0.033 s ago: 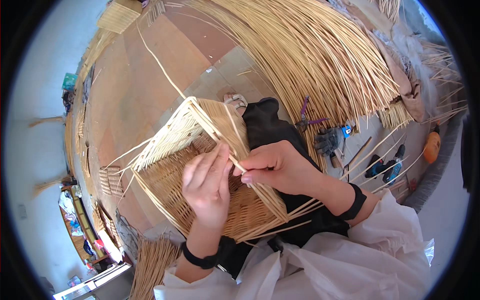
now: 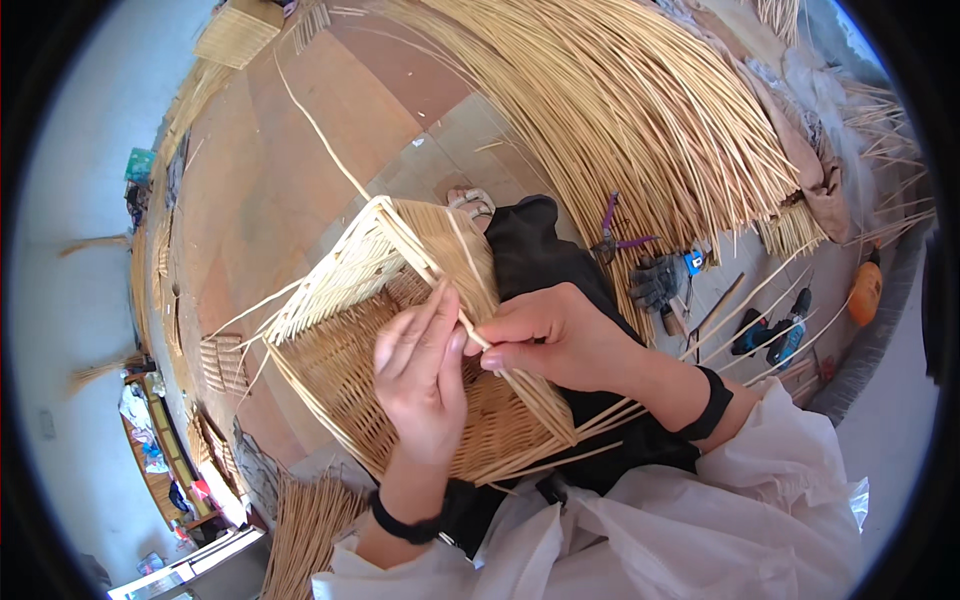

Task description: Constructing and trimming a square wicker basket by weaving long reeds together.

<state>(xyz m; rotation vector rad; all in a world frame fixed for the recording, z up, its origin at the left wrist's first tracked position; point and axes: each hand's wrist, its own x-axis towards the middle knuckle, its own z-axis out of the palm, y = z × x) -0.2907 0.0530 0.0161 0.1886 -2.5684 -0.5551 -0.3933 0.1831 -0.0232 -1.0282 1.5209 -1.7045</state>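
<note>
The right hand (image 2: 565, 335) is pinching a pale stick (image 2: 471, 330) between thumb and forefinger at the edge of a woven basket (image 2: 335, 365), which is sitting right beneath both sets of fingers with its open side facing up toward them. The left hand (image 2: 422, 375) is holding its fingers nearly together, just left of the pinch and close against the same edge; whether its thumb is also gripping the stick, I cannot tell. The step in hand appears to be working the stick into the rim, and the next move is probably calling for a firm right pinch, with the left fingers guiding the stick snugly along the edge. By count, one basket is sitting under two hands, and two black bands (image 2: 711, 405) are circling the wrists. To the right of the right fingers, one pair of purple-handled cutters (image 2: 606, 248), one dark glove (image 2: 657, 284) and one blue drill (image 2: 787, 343) are lying. One big pile of sticks (image 2: 640, 120) is spreading ahead of the fingers, and one smaller bundle (image 2: 305, 535) is standing behind and left of the left fingers. Several loose ends (image 2: 607, 420) are poking out behind the right fingers, too crossed to count.
</note>
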